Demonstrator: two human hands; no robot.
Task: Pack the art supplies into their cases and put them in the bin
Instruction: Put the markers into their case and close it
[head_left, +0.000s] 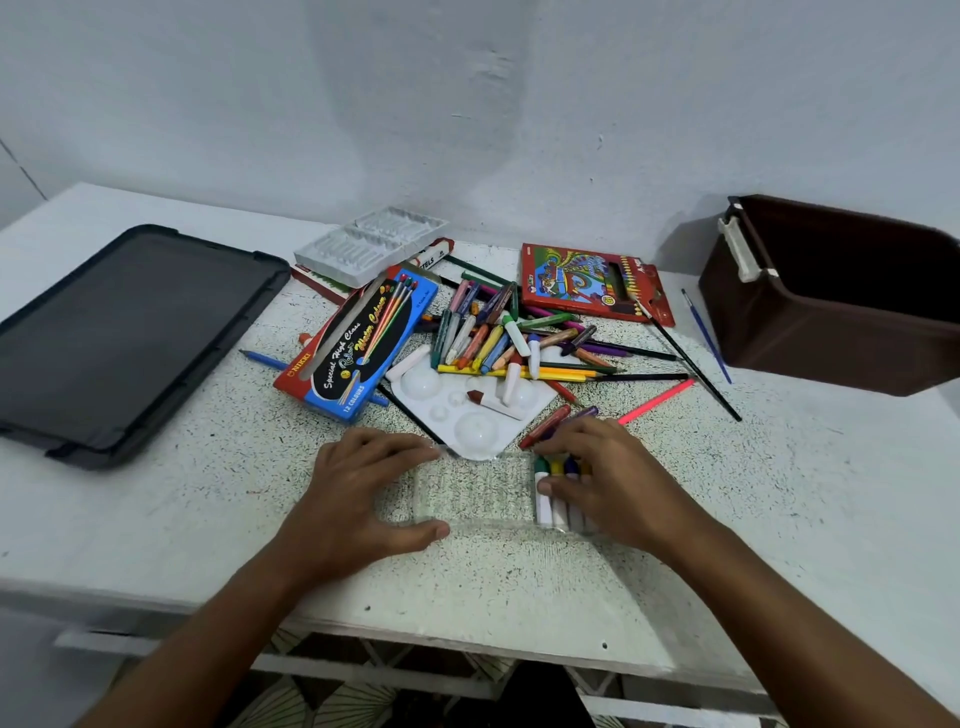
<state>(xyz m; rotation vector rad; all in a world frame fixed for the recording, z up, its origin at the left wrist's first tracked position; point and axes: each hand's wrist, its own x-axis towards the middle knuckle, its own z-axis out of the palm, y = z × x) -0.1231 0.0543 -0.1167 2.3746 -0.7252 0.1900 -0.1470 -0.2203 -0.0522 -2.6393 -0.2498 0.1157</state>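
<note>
A clear plastic crayon tray (475, 491) lies on the table in front of me. My left hand (363, 493) grips its left end, thumb on the near rim. My right hand (608, 478) rests over its right end, thumb pressing on several crayons (550, 488) that lie side by side in the tray. Behind them is a heap of loose crayons, pencils and brushes (509, 338), a white palette (467, 405), a blue water-colour box (358, 343), a red pencil box (592, 283) and a white moulded tray (369, 244). The brown bin (831, 312) stands at the right.
The bin's dark lid (124, 338) lies flat at the left of the table. A blue brush (706, 335) lies beside the bin. A pink pencil (657, 401) and a long black brush (696, 371) lie just beyond my right hand. A wall runs right behind the table.
</note>
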